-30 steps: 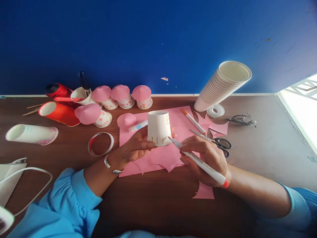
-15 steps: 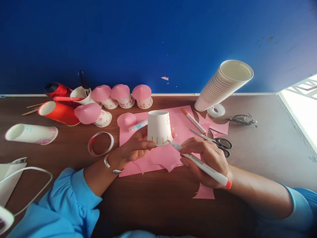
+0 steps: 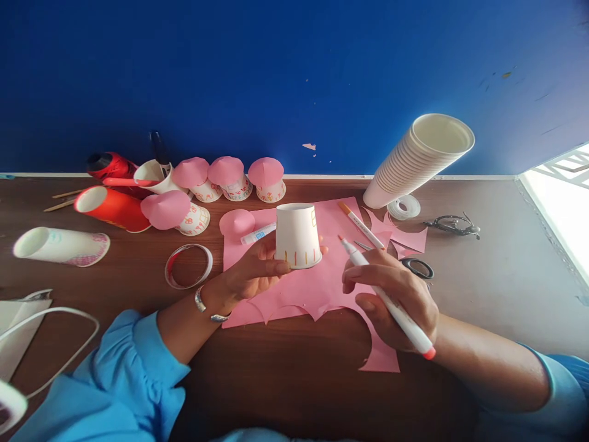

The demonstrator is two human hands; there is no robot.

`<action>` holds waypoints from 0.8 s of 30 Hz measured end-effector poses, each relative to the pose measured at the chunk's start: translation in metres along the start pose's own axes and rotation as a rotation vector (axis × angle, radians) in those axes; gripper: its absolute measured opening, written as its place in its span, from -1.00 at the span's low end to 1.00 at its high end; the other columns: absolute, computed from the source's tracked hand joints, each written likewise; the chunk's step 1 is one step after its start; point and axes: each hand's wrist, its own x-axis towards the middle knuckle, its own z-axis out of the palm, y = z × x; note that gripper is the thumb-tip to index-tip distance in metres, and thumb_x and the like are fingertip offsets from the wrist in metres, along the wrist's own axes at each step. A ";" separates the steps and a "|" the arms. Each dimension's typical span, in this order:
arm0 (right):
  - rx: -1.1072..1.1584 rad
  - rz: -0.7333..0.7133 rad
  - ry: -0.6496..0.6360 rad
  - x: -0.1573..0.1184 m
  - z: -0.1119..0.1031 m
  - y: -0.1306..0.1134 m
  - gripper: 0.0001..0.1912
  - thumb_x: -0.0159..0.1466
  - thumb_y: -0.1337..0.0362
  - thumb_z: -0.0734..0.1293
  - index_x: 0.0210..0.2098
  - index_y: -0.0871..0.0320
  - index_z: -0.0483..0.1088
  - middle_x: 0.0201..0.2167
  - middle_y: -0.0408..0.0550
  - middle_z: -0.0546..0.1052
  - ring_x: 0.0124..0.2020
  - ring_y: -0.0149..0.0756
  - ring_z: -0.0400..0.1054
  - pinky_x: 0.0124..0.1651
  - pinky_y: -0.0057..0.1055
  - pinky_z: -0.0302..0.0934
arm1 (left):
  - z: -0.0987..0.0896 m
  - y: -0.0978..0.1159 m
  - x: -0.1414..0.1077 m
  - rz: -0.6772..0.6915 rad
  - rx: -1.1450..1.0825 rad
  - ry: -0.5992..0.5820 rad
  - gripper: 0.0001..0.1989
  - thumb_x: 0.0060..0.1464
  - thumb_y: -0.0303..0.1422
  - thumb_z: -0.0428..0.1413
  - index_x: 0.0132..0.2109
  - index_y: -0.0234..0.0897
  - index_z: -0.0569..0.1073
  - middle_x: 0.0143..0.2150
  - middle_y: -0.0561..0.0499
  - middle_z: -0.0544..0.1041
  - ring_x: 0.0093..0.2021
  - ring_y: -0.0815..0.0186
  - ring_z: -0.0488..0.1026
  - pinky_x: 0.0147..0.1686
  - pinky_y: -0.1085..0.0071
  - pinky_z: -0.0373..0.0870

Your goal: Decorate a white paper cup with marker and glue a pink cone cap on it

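My left hand [image 3: 257, 264] is closed around an upside-down white paper cup [image 3: 297, 233], its rim downward. Short yellow and red strokes run up from the rim, and part of a yellow window-like drawing shows on its right side. In my right hand [image 3: 396, 294] is a white marker [image 3: 391, 307] with a red tip and red end cap; the tip points up and left, apart from the cup. Beneath both hands lies a cut sheet of pink paper [image 3: 299, 294]. Scissors [image 3: 418, 267] are partly hidden behind my right hand.
Several decorated cups with pink cone tops [image 3: 226, 172] stand at the back left. A tall stack of white cups [image 3: 418, 156] leans at the back right. Around are a red-lined tape roll [image 3: 188, 267], an orange-capped marker [image 3: 361, 226], a clear tape roll [image 3: 404, 207] and a red cup [image 3: 115, 210].
My right hand has drawn the marker tip away from the cup, up and to the right. One more red stroke shows near the rim. The left hand holds the cup nearly still.
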 end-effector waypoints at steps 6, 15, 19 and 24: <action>-0.060 0.040 0.009 -0.006 0.005 0.008 -0.65 0.42 0.38 0.41 0.16 0.07 0.40 -0.33 -0.09 0.59 -0.37 -0.23 0.55 -0.34 -0.27 0.50 | -0.002 -0.002 0.000 -0.022 0.035 0.021 -0.49 0.06 -0.22 0.44 0.15 -0.19 0.63 0.12 -0.18 0.71 0.29 -0.15 0.56 0.33 -0.13 0.43; -0.053 -0.018 0.040 -0.005 0.021 0.022 -0.22 0.32 0.27 0.57 0.39 -0.03 0.16 0.39 0.24 0.46 0.44 0.13 0.38 0.36 0.24 0.42 | 0.006 0.002 -0.003 -0.075 0.223 0.067 -0.29 -0.11 -0.23 0.55 0.19 -0.10 0.53 0.04 -0.08 0.63 0.06 0.05 0.56 -0.03 0.20 0.52; -0.110 -0.035 0.002 -0.006 0.023 0.023 -0.29 0.37 0.34 0.48 0.40 -0.09 0.16 0.43 0.16 0.44 0.49 0.04 0.32 0.40 0.21 0.39 | 0.007 -0.003 -0.001 -0.053 0.310 -0.016 -0.12 -0.03 -0.22 0.53 0.39 0.04 0.38 0.31 -0.13 0.52 0.24 -0.03 0.48 0.06 0.15 0.50; -0.052 -0.016 0.005 -0.005 0.021 0.025 -0.33 0.33 0.37 0.52 0.32 -0.02 0.22 0.39 0.22 0.49 0.41 0.10 0.43 0.30 0.20 0.47 | 0.008 0.000 -0.002 -0.052 0.228 -0.106 -0.15 0.06 -0.04 0.46 0.43 -0.01 0.37 0.44 -0.20 0.45 0.40 -0.17 0.40 0.16 0.07 0.48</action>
